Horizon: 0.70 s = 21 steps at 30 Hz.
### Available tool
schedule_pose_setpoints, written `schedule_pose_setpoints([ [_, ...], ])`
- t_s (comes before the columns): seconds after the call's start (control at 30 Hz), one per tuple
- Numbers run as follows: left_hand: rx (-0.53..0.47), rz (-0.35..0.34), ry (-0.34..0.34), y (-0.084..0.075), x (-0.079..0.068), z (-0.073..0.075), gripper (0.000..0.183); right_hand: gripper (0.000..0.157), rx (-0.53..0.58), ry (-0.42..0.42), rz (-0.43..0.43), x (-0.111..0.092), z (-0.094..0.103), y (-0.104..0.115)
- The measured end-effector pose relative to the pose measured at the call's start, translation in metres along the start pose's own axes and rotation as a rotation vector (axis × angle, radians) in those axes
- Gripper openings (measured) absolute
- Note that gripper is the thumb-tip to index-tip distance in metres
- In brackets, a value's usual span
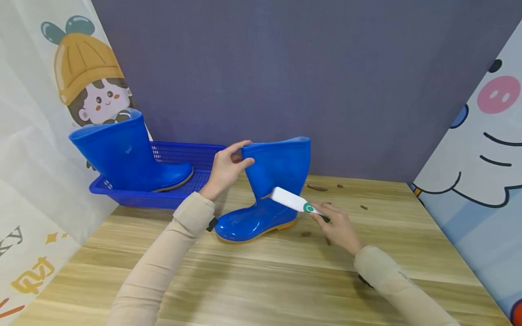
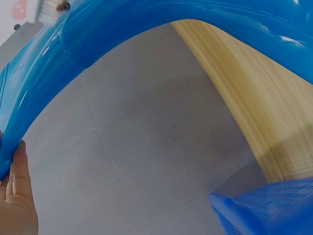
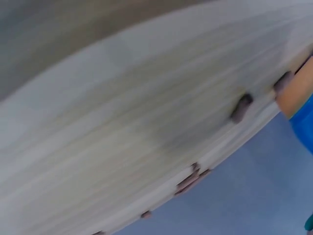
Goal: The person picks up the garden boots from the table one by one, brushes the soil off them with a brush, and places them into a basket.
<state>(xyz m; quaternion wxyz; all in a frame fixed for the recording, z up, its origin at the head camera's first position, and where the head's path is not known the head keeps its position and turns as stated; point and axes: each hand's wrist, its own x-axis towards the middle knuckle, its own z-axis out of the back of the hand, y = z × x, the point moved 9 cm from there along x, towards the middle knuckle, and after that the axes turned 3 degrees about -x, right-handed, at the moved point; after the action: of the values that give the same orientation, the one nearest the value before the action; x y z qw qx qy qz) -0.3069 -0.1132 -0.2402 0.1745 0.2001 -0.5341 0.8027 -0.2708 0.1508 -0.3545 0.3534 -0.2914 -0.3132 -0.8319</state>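
A blue rain boot (image 1: 277, 165) with a yellow-brown sole stands on the wooden table, toe to the left. My left hand (image 1: 226, 168) holds its shaft by the upper rim, thumb in front; in the left wrist view the fingers (image 2: 20, 171) show at the shaft's edge. In my right hand (image 1: 339, 226) is a white brush (image 1: 289, 200) with a green mark, gripped by its handle. Its bristles meet the boot's front at the ankle, beside a brown bit (image 1: 266, 196). The right wrist view is blurred and shows part of the boot (image 3: 304, 122).
At the left, a blue plastic basket (image 1: 142, 199) holds a second blue boot (image 1: 122, 158). Several brown bits lie on the table (image 1: 261, 280), among them a long piece (image 1: 317, 187) behind the boot. A grey panel (image 1: 277, 77) rises behind the table, with printed cloths at both sides.
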Motion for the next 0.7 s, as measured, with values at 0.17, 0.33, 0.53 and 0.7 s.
schedule_pose_setpoints([
  [0.17,-0.002,-0.002,0.007,0.000,0.000,-0.003,0.044,0.034,-0.003,-0.028,0.047,0.003,-0.005,0.004],
  [0.33,-0.005,-0.004,0.008,-0.001,0.000,-0.002,0.044,0.037,-0.059,-0.031,0.012,-0.006,0.000,-0.006],
  [0.53,-0.015,-0.005,0.007,-0.002,0.000,-0.001,0.044,0.040,-0.060,-0.025,-0.070,-0.024,0.019,-0.020],
  [0.7,-0.015,-0.014,0.014,-0.002,0.000,-0.001,0.044,0.039,-0.060,-0.070,-0.091,-0.029,0.036,-0.025],
])
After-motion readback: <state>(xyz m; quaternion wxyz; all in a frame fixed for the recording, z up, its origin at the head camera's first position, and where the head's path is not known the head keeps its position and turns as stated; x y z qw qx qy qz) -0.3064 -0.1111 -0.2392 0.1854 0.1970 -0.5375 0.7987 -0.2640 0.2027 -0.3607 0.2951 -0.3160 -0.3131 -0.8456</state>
